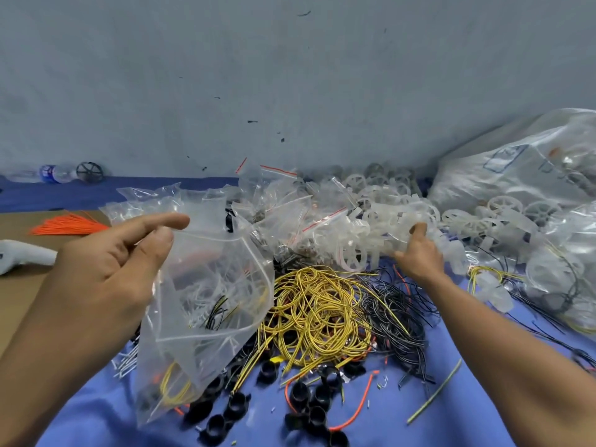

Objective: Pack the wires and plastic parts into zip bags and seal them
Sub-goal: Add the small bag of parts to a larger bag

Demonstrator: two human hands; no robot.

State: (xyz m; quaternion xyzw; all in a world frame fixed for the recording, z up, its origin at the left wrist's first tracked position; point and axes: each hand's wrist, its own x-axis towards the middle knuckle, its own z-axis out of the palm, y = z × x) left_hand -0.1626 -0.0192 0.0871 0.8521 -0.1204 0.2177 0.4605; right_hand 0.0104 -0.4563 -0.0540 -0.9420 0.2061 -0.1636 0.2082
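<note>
Zip bag (206,301): held above the blue surface (451,414), left of centre, hanging with its mouth open. Contents: clear plastic pieces with a few black and yellow wire ends. A second filled bag lies beneath it.

Left hand (106,269): grasping the zip bag, its upper edge pinched between thumb and fingers, index finger stretched along the rim.

Right hand (419,253): reached into the heap of translucent plastic parts (371,233), fingers curled round pieces there, thumb raised.

Wires: yellow wires (319,311) in a loose coil at centre of the surface, just right of the bag; black wires (396,311) tangled beside them, under the right forearm. One loose orange wire (361,408) lies nearer the person.

Also noted: black plastic rings (309,411) clustered at the near edge; a pile of empty bags (283,201) with red strips behind the wires; a large clear sack (522,169) of wheels at right; an orange wire bundle (67,225) on cardboard at left; a water bottle (53,173) against the wall.
</note>
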